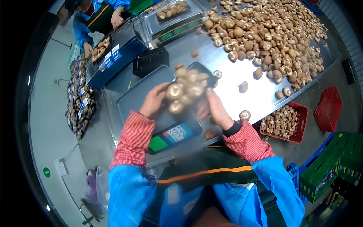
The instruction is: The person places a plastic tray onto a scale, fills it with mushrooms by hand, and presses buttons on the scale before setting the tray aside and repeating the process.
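A black tray (pixel 211 78) heaped with brown shiitake mushrooms (pixel 185 89) is held above a weighing scale (pixel 128 100), slightly smeared by motion. My left hand (pixel 154 100) grips the tray's left side, its fingertips hidden behind the mushrooms. At the right side, my right hand (pixel 217 109) has its thumb against the edge and its blurred fingers curled below. The scale's keypad (pixel 177 133) and green display (pixel 158 143) face me under the tray. An unfilled black tray (pixel 151 61) stands behind the scale.
A large heap of shiitake (pixel 272 38) covers the table's far right, with loose mushrooms (pixel 243 87) nearer. Below the edge sits a red crate of mushrooms (pixel 281 123). Green crates (pixel 321 174) stand lower right. Across the table a co-worker's hand (pixel 87 50) handles another tray beside wrapped packs (pixel 80 98).
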`<state>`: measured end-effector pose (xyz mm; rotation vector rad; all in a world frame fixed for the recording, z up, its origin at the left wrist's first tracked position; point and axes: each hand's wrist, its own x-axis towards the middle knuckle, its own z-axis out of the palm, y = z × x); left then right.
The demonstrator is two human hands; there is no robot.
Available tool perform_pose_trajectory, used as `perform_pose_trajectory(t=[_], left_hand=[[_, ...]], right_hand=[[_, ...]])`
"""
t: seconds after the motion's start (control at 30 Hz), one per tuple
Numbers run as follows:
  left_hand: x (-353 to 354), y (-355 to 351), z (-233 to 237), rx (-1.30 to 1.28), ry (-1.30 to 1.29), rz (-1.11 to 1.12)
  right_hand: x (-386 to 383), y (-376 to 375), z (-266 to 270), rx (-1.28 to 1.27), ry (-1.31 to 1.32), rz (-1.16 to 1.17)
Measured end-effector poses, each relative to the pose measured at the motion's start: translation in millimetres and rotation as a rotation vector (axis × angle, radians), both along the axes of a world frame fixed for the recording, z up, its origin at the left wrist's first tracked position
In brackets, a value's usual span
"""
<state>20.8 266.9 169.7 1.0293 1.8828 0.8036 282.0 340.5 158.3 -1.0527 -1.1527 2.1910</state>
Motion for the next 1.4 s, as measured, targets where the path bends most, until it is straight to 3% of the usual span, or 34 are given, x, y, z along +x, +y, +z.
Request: perform_pose_trajectory(t=[0.1,0.23,0.27,0.3,0.33,0.43,0.47,0.53,0.63,0.77,0.8,0.93,1.07,1.2,1.27,1.33,1.4], left_hand=[[-58,-37,-30,0.12,-0.034,0.006],[-93,-70,-39,0.1,0.007,0.099],[-104,-78,-44,0.106,0.047,0.107],[-102,-85,-35,0.117,0.285,0.064],[-122,-95,-58,0.194,0.379,0.041],[-109,-109,-33,0.116,0.182,0.257],[-109,-113,-27,0.076,0.143,0.32],[-116,-127,-34,0.129,0.241,0.418],[-110,-147,-33,0.219,0.434,0.508],[-94,-162,-18,0.287,0.438,0.567],[-88,-164,-14,0.301,0.415,0.572],[-61,-157,12,0.348,0.471,0.469],[-34,-137,22,0.362,0.675,0.226],[-22,-116,12,0.47,0.695,0.095],[-18,-108,11,0.456,0.688,0.076],[-16,-102,4,0.47,0.69,0.092],[-14,-103,2,0.441,0.656,0.086]], right_hand=[[-20,-17,-10,-0.005,0.024,0.236],[-15,-17,2,0.155,-0.046,0.308],[-10,-14,-10,0.326,-0.127,0.27],[-5,-11,-22,0.491,-0.225,0.225],[6,-7,-29,0.755,-0.368,0.214],[35,-10,-46,1.224,-0.779,0.319],[37,-13,-41,1.216,-0.929,0.463],[45,-21,-54,1.181,-1.033,0.498],[53,-21,-65,1.046,-0.771,0.591],[60,-12,-92,0.975,-0.668,0.443],[56,-5,-89,0.877,-0.665,0.431],[23,2,-22,0.889,-0.489,0.201],[-26,5,19,1.121,-0.322,0.112],[-94,-6,42,1.346,-0.092,0.093],[-127,-13,50,1.528,-0.067,0.156],[-150,-14,34,1.767,-0.24,0.316],[-147,-15,28,1.651,-0.132,0.274]])
